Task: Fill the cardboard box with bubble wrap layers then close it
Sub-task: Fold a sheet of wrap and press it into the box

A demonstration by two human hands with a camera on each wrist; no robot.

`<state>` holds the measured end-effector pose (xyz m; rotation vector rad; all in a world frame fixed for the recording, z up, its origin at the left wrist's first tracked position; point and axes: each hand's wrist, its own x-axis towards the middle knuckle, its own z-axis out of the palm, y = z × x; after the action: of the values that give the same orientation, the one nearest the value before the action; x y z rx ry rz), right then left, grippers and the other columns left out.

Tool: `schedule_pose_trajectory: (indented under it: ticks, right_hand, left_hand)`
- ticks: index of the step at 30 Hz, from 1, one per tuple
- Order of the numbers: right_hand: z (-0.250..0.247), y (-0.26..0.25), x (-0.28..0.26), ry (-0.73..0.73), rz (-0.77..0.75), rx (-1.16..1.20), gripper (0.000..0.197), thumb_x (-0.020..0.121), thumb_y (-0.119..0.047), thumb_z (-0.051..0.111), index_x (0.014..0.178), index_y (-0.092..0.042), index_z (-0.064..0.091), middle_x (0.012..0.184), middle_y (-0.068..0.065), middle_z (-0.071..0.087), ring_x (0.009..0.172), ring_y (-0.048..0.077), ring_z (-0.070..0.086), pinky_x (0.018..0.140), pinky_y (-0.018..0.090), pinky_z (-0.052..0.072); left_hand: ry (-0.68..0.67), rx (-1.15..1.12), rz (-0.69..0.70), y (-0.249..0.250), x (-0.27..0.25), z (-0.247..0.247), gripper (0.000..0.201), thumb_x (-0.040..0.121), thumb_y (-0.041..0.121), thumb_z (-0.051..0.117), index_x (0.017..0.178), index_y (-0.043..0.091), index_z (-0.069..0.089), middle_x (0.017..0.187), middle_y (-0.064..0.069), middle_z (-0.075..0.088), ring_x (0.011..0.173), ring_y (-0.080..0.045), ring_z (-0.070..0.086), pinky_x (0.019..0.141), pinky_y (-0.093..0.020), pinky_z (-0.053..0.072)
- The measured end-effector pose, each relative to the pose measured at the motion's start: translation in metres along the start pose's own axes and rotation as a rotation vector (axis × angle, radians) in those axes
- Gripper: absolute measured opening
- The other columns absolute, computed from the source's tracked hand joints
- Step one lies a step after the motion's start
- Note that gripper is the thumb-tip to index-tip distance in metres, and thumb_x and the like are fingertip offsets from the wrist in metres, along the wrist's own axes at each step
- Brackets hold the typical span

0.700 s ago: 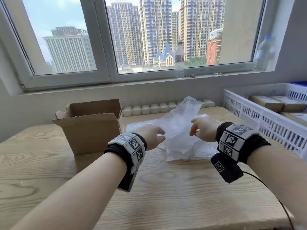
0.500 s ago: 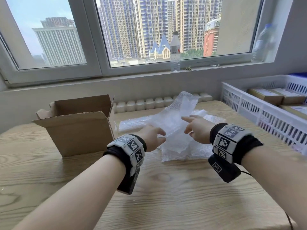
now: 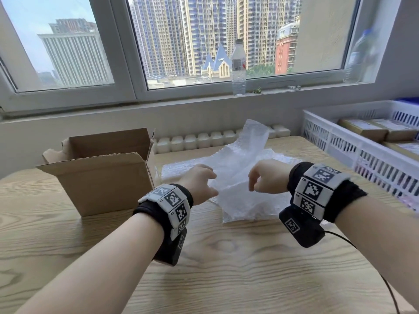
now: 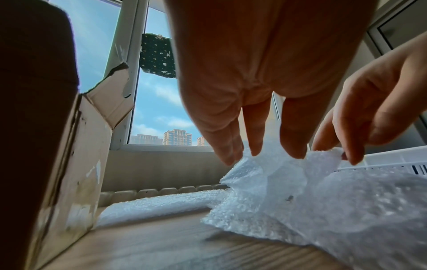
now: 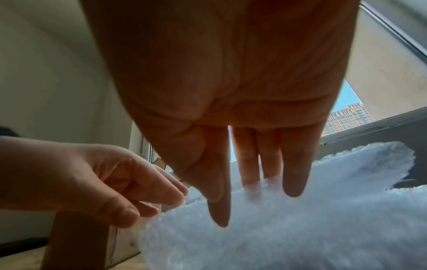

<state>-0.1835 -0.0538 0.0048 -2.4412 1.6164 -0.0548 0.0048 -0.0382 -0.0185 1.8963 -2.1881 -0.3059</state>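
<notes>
An open brown cardboard box [image 3: 97, 171] stands on the wooden table [image 3: 226, 264] at the left, flaps up; its inside is hidden. Right of it lies a crumpled pile of clear bubble wrap [image 3: 240, 168], one corner sticking up. Both hands hover over the near part of the pile. My left hand [image 3: 212, 182] has thumb and fingers spread, and its fingertips [image 4: 295, 153] touch a raised fold of the wrap [image 4: 277, 182]. My right hand [image 3: 251, 184] points its straight fingers [image 5: 293, 191] down into the wrap [image 5: 300, 228]. Neither hand visibly closes on a sheet.
A white slotted basket [image 3: 344, 150] with flat cardboard packages stands along the right edge. A row of white blocks [image 3: 199, 141] lines the table's back. A water bottle [image 3: 238, 66] stands on the windowsill. A cable trails from the right wrist.
The right hand's fingers, stretched forward before, now point down into the wrap. The left hand's thumb and fingers have spread a little. The wrap pile has barely shifted.
</notes>
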Motion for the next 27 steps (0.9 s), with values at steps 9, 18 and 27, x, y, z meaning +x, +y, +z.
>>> schedule_pose_trajectory:
  ticks: [9, 18, 27]
  right_hand:
    - [0.010, -0.001, 0.029, 0.074, 0.137, -0.097, 0.052, 0.083, -0.001, 0.043, 0.132, -0.015, 0.053, 0.159, 0.000, 0.009, 0.141, 0.029, 0.025, 0.108, 0.039, 0.038]
    - [0.014, -0.010, 0.022, 0.088, 0.052, -0.036, 0.031, 0.091, -0.004, 0.040, 0.109, -0.006, 0.066, 0.142, 0.009, 0.039, 0.138, 0.027, 0.026, 0.109, 0.035, 0.032]
    - [-0.007, -0.034, 0.016, 0.592, -0.038, 0.266, 0.086, 0.078, -0.021, 0.073, 0.146, -0.016, 0.020, 0.139, 0.011, 0.049, 0.129, 0.027, 0.044, 0.106, 0.033, 0.036]
  left_hand:
    - [-0.062, -0.055, -0.017, -0.003, -0.006, 0.005, 0.057, 0.091, 0.029, 0.057, 0.144, 0.021, 0.035, 0.151, -0.001, 0.033, 0.139, -0.016, 0.032, 0.111, -0.029, 0.027]
    - [0.040, -0.325, -0.009, -0.001, 0.004, 0.002, 0.058, 0.092, 0.012, 0.053, 0.146, 0.011, 0.030, 0.154, -0.003, 0.024, 0.138, -0.020, 0.034, 0.114, -0.034, 0.031]
    - [0.456, -0.569, 0.321, 0.020, -0.028, -0.042, 0.049, 0.090, -0.002, 0.054, 0.136, 0.012, 0.045, 0.134, 0.002, 0.041, 0.105, -0.010, 0.054, 0.095, -0.015, 0.046]
